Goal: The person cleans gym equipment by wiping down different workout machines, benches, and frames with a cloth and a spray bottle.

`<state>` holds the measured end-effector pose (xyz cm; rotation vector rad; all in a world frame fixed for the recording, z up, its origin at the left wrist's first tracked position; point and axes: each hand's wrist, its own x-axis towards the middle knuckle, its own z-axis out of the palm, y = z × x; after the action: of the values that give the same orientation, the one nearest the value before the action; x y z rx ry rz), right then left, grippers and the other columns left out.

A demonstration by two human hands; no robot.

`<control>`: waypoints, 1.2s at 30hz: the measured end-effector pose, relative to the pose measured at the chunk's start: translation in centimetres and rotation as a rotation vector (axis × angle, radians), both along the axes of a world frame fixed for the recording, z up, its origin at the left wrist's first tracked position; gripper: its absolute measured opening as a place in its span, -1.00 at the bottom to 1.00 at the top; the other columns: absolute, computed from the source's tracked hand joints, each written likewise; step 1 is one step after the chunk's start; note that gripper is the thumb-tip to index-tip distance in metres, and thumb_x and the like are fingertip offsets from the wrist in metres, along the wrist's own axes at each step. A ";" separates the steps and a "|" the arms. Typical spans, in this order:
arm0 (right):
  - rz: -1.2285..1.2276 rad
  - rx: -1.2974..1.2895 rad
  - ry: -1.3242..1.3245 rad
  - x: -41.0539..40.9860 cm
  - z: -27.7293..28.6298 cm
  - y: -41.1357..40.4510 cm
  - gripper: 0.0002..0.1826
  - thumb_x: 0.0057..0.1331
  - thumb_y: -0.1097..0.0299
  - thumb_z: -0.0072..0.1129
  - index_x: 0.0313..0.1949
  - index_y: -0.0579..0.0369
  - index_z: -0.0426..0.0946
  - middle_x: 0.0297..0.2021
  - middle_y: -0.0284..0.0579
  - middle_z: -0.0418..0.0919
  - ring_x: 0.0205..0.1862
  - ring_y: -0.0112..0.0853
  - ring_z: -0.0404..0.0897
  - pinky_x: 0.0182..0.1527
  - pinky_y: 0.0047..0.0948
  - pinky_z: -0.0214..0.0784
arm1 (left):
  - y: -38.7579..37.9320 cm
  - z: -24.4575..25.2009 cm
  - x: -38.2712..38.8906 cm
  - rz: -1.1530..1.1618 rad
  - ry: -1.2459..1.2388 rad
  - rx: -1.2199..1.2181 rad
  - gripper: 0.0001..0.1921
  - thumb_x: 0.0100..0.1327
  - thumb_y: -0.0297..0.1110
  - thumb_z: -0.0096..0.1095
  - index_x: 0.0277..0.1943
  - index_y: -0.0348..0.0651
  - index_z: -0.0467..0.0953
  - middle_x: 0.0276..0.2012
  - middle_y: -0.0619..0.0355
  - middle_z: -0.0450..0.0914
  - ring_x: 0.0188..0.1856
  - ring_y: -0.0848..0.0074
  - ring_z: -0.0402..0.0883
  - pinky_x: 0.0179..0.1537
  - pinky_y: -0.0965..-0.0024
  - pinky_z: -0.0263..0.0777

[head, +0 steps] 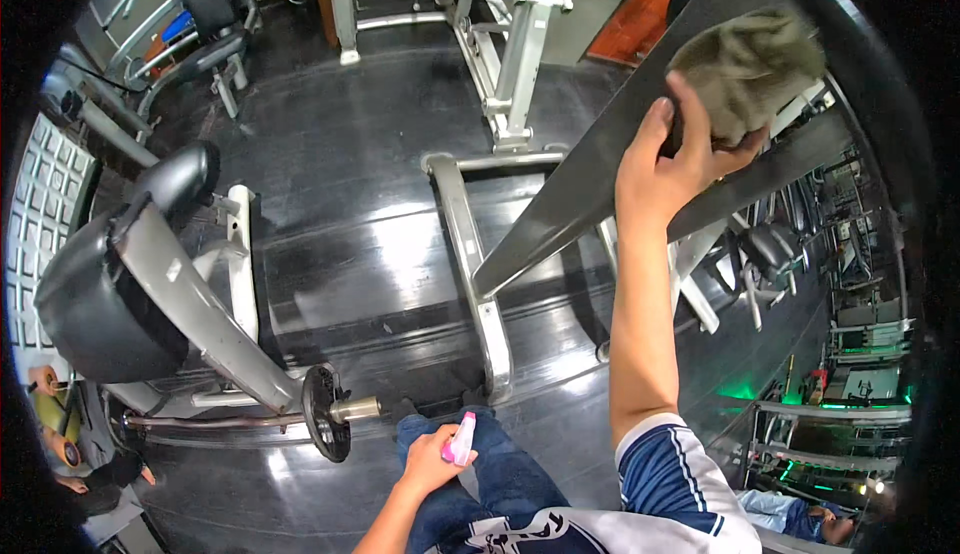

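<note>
In the head view my right hand [671, 156] is raised at the upper right, its fingers on a crumpled olive-grey cloth [746, 74]. The cloth lies against the dark flat panel [592, 171] of a gym machine, which slants down to a pale metal foot frame [472, 254]. Low in front of my jeans, my left hand [435, 460] is closed around a small pink and white bottle [460, 441], with its pink tip pointing up. Part of the bottle is hidden by my fingers.
At left stands a machine with a black padded seat [112, 299]; its bar carries a black weight plate [328, 413] close to my left hand. A grey machine [517, 51] stands ahead. One person [112, 479] is at lower left, another [795, 516] at lower right.
</note>
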<state>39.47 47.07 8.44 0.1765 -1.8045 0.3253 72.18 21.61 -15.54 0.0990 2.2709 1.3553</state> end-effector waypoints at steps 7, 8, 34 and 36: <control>0.300 -0.443 -0.050 0.4 -8.8 -1.6 -0.60 0.27 0.40 0.19 0.09 0.22 0.48 0.09 0.02 0.45 0.11 -0.20 0.32 0.26 -0.23 0.06 | 0.5 -4.0 -0.5 0.049 0.081 0.015 -0.47 -0.07 -0.14 0.53 -0.03 -0.12 0.50 -0.35 0.02 0.64 -0.29 0.08 0.62 -0.24 0.13 0.49; 0.258 -0.427 -0.209 1.2 -10.1 -0.5 -0.57 0.28 0.34 0.21 0.11 0.19 0.47 0.10 -0.01 0.44 0.11 -0.23 0.32 0.27 -0.23 0.04 | 1.0 -4.2 0.3 0.085 0.103 0.037 -0.48 -0.09 -0.18 0.55 -0.06 -0.11 0.50 -0.42 0.06 0.63 -0.35 0.13 0.63 -0.29 0.15 0.50; 0.492 0.159 -1.547 20.4 -20.1 1.6 -0.52 0.20 0.21 0.13 0.12 0.01 0.42 0.08 -0.06 0.48 0.16 -0.14 0.44 0.18 -0.22 0.29 | 8.8 0.2 -11.4 0.011 0.287 0.396 -0.43 -0.05 -0.14 0.56 -0.01 -0.24 0.51 0.17 -0.20 0.42 -0.11 0.22 0.65 -0.11 0.34 0.53; 0.536 0.174 -1.548 21.1 -20.9 2.0 -0.56 0.21 0.16 0.14 0.08 -0.04 0.44 0.05 -0.07 0.50 0.11 -0.09 0.47 0.16 -0.14 0.31 | 8.4 -2.0 -11.3 -0.067 0.257 0.412 -0.51 0.11 -0.13 0.44 0.01 -0.25 0.49 -0.02 -0.12 0.54 -0.13 0.33 0.64 -0.06 0.39 0.48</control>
<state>60.60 49.07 -12.44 0.6633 -3.3117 0.8181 60.85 30.02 -17.51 0.5080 2.1244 1.8445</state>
